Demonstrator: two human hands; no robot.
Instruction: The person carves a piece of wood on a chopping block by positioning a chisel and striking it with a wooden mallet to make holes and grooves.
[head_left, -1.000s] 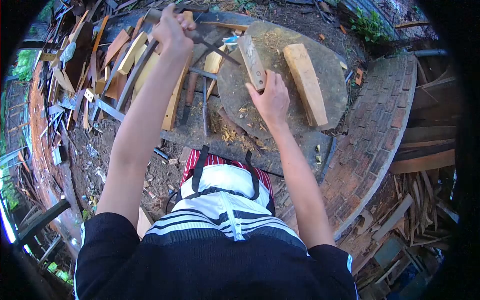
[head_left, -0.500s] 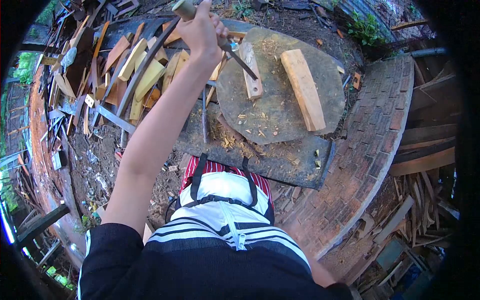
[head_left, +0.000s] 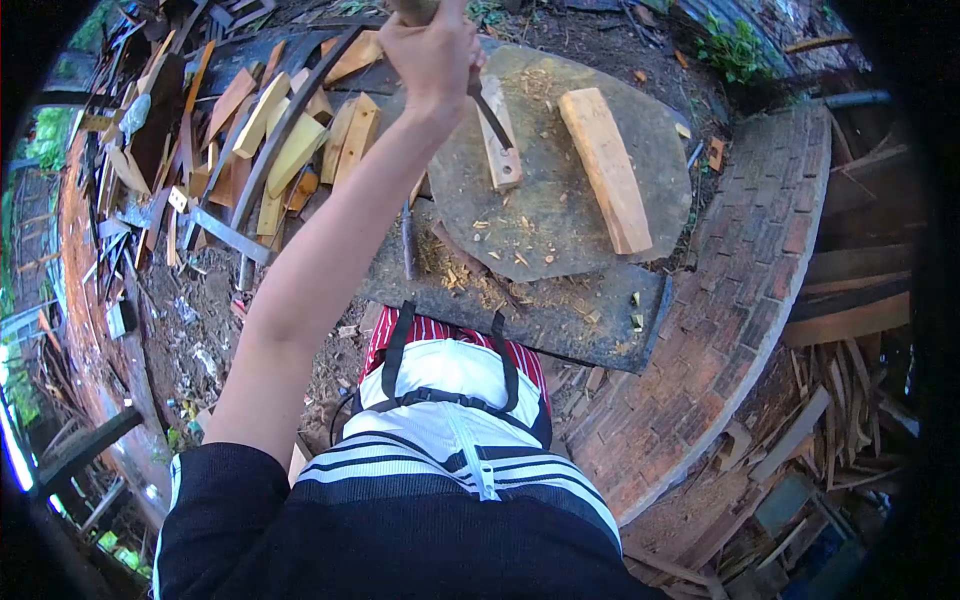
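My left hand point(head_left: 430, 60) is wrapped round the handle of a chisel point(head_left: 491, 120). Its dark blade slants down to the right, and the tip meets or hovers just over a narrow pale wood piece point(head_left: 500, 165) near a small hole in its end. That piece lies on a round, grey wooden block point(head_left: 560, 220) scattered with chips. To its right on the same block rests a thicker wood billet point(head_left: 607, 170). My right hand is out of the picture.
Another slim metal tool point(head_left: 408, 240) lies on the dark board point(head_left: 560, 325) below the block. Cut wood pieces point(head_left: 265, 115) are heaped at left, alongside a long curved dark strip point(head_left: 285, 135). A brick path point(head_left: 730, 260) curves along the right, with timber scraps point(head_left: 800, 440) beyond.
My left hand has shifted slightly right and up, and the chisel stands steeper, its tip closer to the hole. My right forearm, seen at lower right before, has left the view.
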